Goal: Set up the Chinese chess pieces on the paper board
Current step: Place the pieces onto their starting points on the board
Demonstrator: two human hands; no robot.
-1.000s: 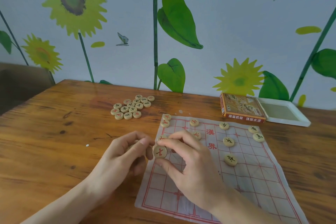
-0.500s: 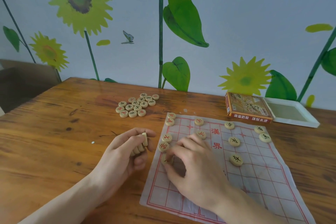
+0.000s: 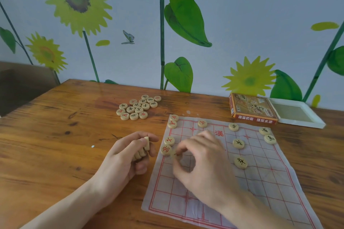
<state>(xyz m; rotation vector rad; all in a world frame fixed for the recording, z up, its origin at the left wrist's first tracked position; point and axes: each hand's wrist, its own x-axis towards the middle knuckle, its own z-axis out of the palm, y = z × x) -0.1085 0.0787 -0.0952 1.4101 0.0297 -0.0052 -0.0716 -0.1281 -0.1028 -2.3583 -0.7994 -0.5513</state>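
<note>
Altogether nine pieces [image 3: 238,143] visible on board [image 3: 260,182]; left fingers [image 3: 137,143] gripping a stack [image 3: 143,149].

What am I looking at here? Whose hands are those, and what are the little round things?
A person wears a camera on their head, so you see their own two hands from above. They are setting up Chinese chess. On the wooden table lies a paper board with some round pieces already on it. More wait in a pile further back, beside the game box. The left hand holds a small stack of pieces. The right hand is over the board's left side, fingers curled as if putting one down; whether it holds a piece is hidden.
</note>
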